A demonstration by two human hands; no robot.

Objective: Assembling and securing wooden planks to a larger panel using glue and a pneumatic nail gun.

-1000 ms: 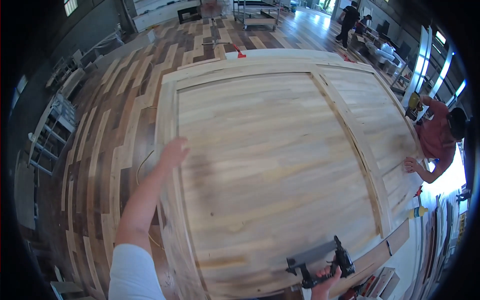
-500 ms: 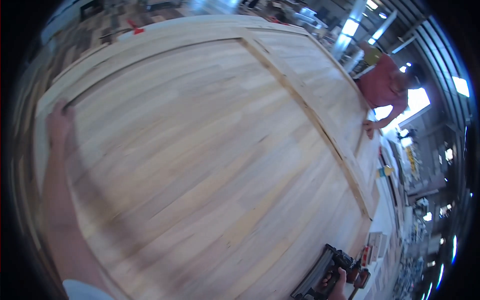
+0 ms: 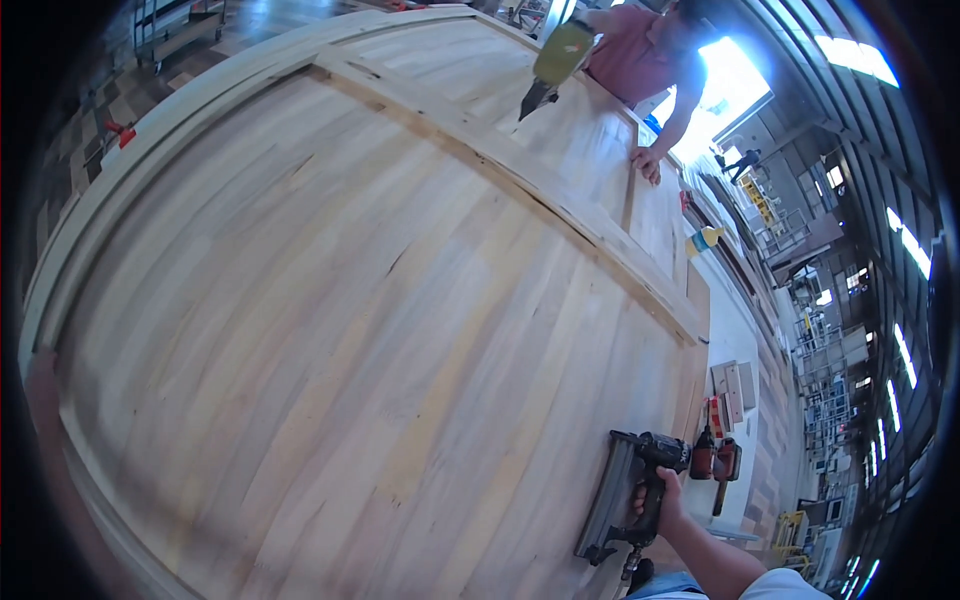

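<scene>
Right hand [image 3: 668, 490] has fingers wrapped round the black nailer [image 3: 611, 495] at the planked panel's [image 3: 350, 330] near edge; apparently positioning, the next move calls for steady aim! Left hand [image 3: 42, 385] by the frame rail [image 3: 88, 235] (blurred, fingers can't tell). Pale wood, red drivers [image 3: 704, 460], bright workshop.

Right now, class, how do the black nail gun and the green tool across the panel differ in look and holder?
Colour: the black nail gun is dark almost all over; the green tool is yellowish green with a dark tip.
Shape: the black nail gun has a long, straight bar; the green tool tapers to a point.
Holder: the right hand grips the black nail gun; a co-worker holds the green tool.
Both are hand-held tools.
</scene>
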